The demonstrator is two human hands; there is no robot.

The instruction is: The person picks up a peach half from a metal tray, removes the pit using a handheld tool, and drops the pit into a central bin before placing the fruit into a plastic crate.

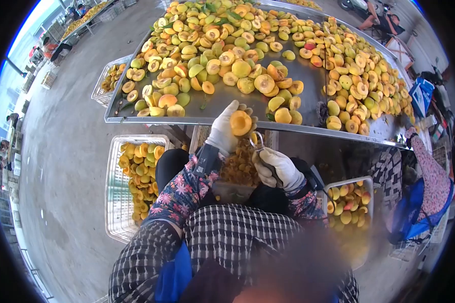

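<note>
A halved yellow peach (241, 123) is in my left hand (226, 127), its cut face turned up toward me, just off the front edge of the metal table (222, 103). My gloved right hand (279, 169) grips a pitting tool with a metal ring (257, 140) at its end. The ring stands upright close beside the peach half. Beneath both hands, a crate holds brownish pits and scraps (239, 165). Heaps of whole and halved peaches (207, 50) cover much of the table in front of me.
A white crate (117, 202) of peach halves stands on the floor at my left. Another crate (371, 202) with peaches is at my right. A person in a pink patterned sleeve (429, 171) works at the table's right end. Other people and tables appear far left.
</note>
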